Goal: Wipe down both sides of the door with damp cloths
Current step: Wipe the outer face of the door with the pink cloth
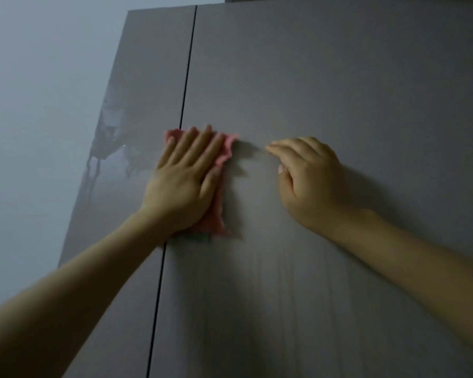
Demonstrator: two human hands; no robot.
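A grey door (325,85) fills most of the view, with a dark vertical gap running down its left part. My left hand (185,181) lies flat with straight fingers on a pink cloth (221,211) and presses it against the door, right beside the gap. A green edge shows at the cloth's bottom. My right hand (309,181) rests on the door to the right of the cloth, apart from it, fingers loosely bent and holding nothing. Faint vertical streaks run down the door below the hands.
A narrow glossy grey panel (137,110) stands left of the gap and carries wet marks and a dim reflection. A pale wall (38,105) lies further left.
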